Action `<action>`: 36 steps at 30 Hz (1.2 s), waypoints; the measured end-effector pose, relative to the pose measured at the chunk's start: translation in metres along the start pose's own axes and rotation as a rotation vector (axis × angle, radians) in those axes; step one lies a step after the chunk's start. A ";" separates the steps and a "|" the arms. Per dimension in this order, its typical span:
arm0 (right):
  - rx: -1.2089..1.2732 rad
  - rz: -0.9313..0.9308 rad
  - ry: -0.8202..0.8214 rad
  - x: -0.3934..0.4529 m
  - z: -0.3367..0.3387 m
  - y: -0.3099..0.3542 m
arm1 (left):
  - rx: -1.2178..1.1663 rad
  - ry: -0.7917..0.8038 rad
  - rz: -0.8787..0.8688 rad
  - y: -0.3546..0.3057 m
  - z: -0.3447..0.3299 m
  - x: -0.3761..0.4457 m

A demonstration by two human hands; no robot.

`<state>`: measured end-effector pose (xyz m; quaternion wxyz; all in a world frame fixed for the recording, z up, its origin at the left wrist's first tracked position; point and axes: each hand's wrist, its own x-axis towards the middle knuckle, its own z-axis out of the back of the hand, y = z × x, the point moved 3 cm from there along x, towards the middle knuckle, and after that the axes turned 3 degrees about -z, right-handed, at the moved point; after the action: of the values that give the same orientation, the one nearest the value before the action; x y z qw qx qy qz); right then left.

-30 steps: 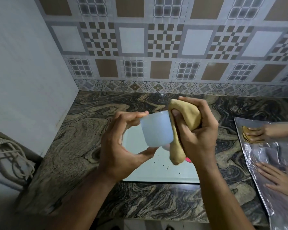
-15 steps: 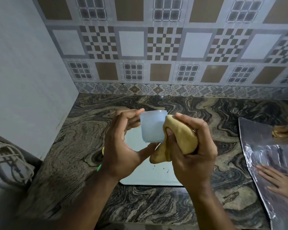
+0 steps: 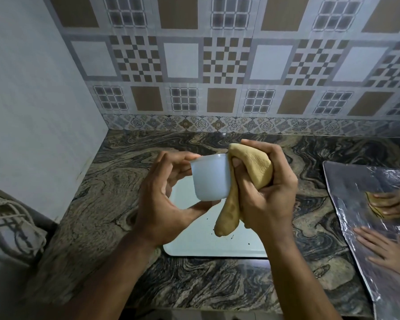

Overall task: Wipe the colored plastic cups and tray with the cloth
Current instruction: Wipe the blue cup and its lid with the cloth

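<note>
1. Since half a second ago: the cloth [image 3: 252,179] has gone up the cup's [image 3: 210,177] right side, its top fold now above the rim; before, it sat bunched low by the base. At the right edge, the other person's cloth-holding hand has dropped lower on the foil sheet.
2. Nearest: two forearms, one person. Left hand [image 3: 164,202] grips one pale blue cup, fingers curled over the rim, thumb under the base. Cup is held in the air above the tray, upright, tipped slightly.
3. Right hand [image 3: 268,195] clenched round one tan cloth, pressing it against the cup's right wall; a loose tail hangs below the fist.
4. Below the hands: one white tray [image 3: 194,245] flat on the counter [image 3: 116,204], a few dark specks on it. Only one cup in view.
5. Right edge: one foil sheet [image 3: 351,192] on the counter; two hands of another person, one [image 3: 388,202] on a second cloth [image 3: 371,200], one [image 3: 383,250] lying flat on the foil.
6. Left edge: looped cord [image 3: 12,225], partly cut off.
7. Farthest: patterned tile wall [image 3: 217,65].
</note>
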<state>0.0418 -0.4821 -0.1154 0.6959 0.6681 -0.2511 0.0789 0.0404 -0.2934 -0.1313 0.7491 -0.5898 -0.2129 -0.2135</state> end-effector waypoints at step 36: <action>0.076 -0.016 -0.055 -0.010 0.016 0.001 | -0.484 -0.054 0.236 0.008 -0.005 -0.003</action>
<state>0.0289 -0.4953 -0.1193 0.6635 0.6980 -0.2615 0.0642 0.0428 -0.2962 -0.1398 0.5999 -0.7781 -0.1052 -0.1537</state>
